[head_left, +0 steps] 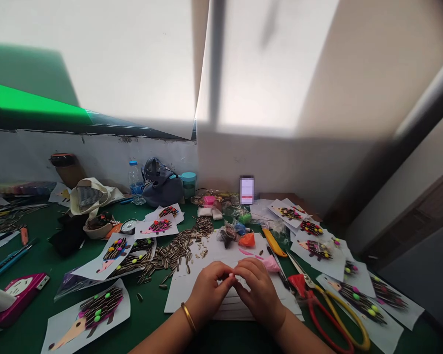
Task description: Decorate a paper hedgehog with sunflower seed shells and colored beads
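Note:
My left hand [211, 286], with a gold bangle [188, 317] at the wrist, meets my right hand [257, 289] above a stack of white paper [192, 295]. The fingers of both hands are pinched together at the tips. A tiny pinkish spot shows between them, too small to tell what it is. Just beyond my right hand lie a pink lump of clay [271, 264] and a thin pink strip [246, 252]. An orange clay packet [247, 240] rests farther up the paper. Striped sunflower seeds [175, 250] spread in a pile to the left.
Red-handled scissors [328, 322] and a yellow-handled cutter [274, 242] lie at the right. Hedgehog pictures on white cards [319, 253] flank both sides, one [121, 314] near the front left. Against the wall stand a phone [247, 190] and a water bottle [135, 183].

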Available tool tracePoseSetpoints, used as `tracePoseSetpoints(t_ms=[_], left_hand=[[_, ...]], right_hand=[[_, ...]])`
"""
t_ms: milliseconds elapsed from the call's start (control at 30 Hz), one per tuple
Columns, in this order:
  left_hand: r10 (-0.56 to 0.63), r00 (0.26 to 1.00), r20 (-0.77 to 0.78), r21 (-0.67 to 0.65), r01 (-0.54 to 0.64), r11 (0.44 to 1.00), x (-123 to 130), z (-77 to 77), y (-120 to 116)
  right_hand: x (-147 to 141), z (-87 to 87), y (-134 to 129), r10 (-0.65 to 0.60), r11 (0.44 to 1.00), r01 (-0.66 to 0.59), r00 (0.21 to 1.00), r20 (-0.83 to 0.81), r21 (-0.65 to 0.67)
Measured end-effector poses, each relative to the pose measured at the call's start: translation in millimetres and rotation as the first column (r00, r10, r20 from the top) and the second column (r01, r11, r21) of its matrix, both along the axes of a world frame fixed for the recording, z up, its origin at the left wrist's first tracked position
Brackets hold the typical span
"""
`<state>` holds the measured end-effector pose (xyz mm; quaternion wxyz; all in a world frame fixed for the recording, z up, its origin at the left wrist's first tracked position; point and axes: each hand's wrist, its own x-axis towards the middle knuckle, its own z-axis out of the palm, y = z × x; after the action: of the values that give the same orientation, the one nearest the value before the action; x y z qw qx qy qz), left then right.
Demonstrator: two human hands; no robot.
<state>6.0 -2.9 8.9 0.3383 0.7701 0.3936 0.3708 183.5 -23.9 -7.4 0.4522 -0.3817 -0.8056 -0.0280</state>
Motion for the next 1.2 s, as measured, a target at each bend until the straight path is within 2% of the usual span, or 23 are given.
tracePoseSetpoints(t_ms=[133, 300, 400, 533, 667, 733, 833, 967, 1067, 1200], left_hand=[[0.030, 0.999, 0.025, -0.084, -0.028, 0.996, 0, -1.3, 1], [-0.044, 0.999, 0.008, -0.074, 0.045, 0.996, 1, -2.1, 0], [-0.092, 0.991, 0.094, -0.111, 0.102, 0.988, 2, -2.9, 0], [-0.075, 0.960, 0.269, -0.246, 0.144, 0.958, 3, -7.1, 2], [-0.046, 0.950, 0.307, -0.313, 0.147, 0.938, 3, -5.1, 4], [-0.010, 0.946, 0.325, -0.340, 0.127, 0.932, 2, -0.6, 5], [0.129, 0.912, 0.389, -0.424, 0.053, 0.904, -3, 5.6, 11], [0.325, 0.810, 0.487, -0.529, -0.022, 0.848, -12, 9.1, 21], [0.387, 0.744, 0.544, -0.609, 0.033, 0.793, -13, 15.1, 23], [0.431, 0.640, 0.636, -0.690, 0.222, 0.688, -6, 33.3, 13]], right_hand=[[-1, 3.2, -1, 0.029, 0.999, -0.030, 1.000, -0.005, -0.023], [-2, 5.2, -3, 0.044, 0.997, -0.048, 0.995, -0.089, -0.052], [-2, 6.7, -3, 0.029, 0.996, -0.038, 0.992, -0.120, -0.076], [-3, 9.1, -3, -0.006, 0.994, -0.011, 0.990, -0.144, -0.113], [-4, 9.8, -3, -0.006, 0.991, -0.013, 0.990, -0.144, -0.132], [-2, 9.2, -2, -0.019, 0.991, 0.000, 0.990, -0.139, -0.134], [6, 7.5, 2, -0.083, 0.990, 0.064, 0.985, -0.148, -0.128], [19, 4.8, 9, -0.177, 0.979, 0.153, 0.967, -0.185, -0.135], [20, 3.4, 10, -0.198, 0.972, 0.168, 0.963, -0.183, -0.165], [12, 3.2, 8, -0.148, 0.979, 0.122, 0.977, -0.155, -0.163]])
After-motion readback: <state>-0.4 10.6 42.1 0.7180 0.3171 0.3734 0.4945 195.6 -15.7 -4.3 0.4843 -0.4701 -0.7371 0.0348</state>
